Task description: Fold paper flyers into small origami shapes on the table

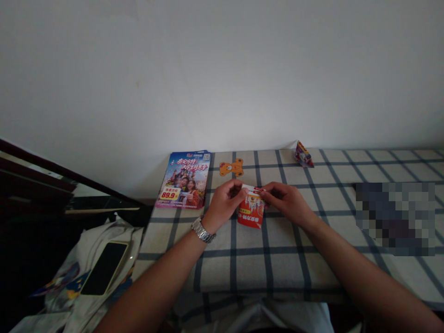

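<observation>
Between my two hands is a red and white printed leaflet (250,215), its upper edge bent or folded over. My left hand (227,203), with a metal watch (203,230) at its wrist, pinches the leaflet's upper left corner. On the opposite side, my right hand (286,201) grips the upper right corner between thumb and fingers. The leaflet's lower part hangs toward me above the checked cloth. Just beyond my hands lies a flat orange teddy bear cutout (231,167).
A stack of blue and pink flyers (183,180) lies at the table's left. Near the wall stands a folded paper triangle (304,155). A blurred dark patch (395,219) covers something at right. A phone (104,268) rests on white bags (93,236) at lower left. Checked cloth (249,268) covers the table.
</observation>
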Demonstrator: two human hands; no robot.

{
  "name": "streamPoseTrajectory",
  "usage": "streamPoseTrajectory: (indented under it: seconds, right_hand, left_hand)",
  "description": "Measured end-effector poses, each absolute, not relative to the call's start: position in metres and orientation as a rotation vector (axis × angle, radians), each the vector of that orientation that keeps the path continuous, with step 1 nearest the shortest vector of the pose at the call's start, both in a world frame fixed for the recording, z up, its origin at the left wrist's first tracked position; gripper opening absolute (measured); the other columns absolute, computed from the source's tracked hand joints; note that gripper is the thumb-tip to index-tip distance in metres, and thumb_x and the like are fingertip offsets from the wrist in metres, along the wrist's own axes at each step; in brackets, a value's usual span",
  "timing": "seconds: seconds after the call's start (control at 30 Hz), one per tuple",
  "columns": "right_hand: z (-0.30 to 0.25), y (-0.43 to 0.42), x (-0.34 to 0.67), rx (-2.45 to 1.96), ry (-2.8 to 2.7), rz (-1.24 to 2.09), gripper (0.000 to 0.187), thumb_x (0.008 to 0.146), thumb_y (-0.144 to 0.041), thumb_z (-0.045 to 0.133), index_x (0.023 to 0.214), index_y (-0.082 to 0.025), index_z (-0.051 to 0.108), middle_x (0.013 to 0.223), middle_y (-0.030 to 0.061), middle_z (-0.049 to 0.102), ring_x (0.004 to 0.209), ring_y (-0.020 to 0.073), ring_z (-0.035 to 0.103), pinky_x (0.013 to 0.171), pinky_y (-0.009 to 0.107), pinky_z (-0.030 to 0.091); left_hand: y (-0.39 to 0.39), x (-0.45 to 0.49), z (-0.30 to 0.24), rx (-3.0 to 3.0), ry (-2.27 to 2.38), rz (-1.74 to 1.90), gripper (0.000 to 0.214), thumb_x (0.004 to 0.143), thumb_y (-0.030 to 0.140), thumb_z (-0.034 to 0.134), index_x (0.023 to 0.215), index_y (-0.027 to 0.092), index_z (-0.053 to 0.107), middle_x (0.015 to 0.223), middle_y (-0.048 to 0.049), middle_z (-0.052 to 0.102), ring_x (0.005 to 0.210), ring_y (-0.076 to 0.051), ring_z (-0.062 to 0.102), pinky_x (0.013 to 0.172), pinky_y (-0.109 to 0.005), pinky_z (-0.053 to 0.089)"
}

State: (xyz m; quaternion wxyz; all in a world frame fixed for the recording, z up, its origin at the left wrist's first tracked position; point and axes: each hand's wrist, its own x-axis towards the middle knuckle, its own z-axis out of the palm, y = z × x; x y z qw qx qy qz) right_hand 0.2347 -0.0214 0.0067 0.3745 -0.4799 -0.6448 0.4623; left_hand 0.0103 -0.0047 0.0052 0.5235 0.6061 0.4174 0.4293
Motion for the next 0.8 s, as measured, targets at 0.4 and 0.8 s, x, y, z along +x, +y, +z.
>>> streamPoseTrajectory:
  seconds: [0.4,0.8]
  right_hand:
    - [0.0054,-0.0206,0.2346,-1.209,-1.643,1.202,0.028,0.096,-0.049,0.067,0.097,-0.021,0.072,0.08,0.0017,0.075,0.068,0.0159,0.07,0.063,0.027,0.056]
    - [0.0079,-0.0209,0.2335,-1.221,-1.633,1.186,0.029,0.096,-0.049,0.067,0.095,-0.021,0.073,0.078,0.0013,0.074,0.068,0.0158,0.069,0.062,0.026,0.054]
  left_hand:
    - [-0.0034,0.0096,0.0023,1.469,1.03,1.027,0.035,0.09,0.051,0.073,0.096,0.017,0.065,0.09,-0.0034,0.069,0.079,-0.016,0.064,0.07,-0.025,0.052]
    - [-0.0037,0.0106,0.0018,1.422,0.991,1.062,0.033,0.088,0.047,0.077,0.097,0.017,0.066,0.088,-0.0019,0.068,0.078,-0.014,0.063,0.07,-0.024,0.051]
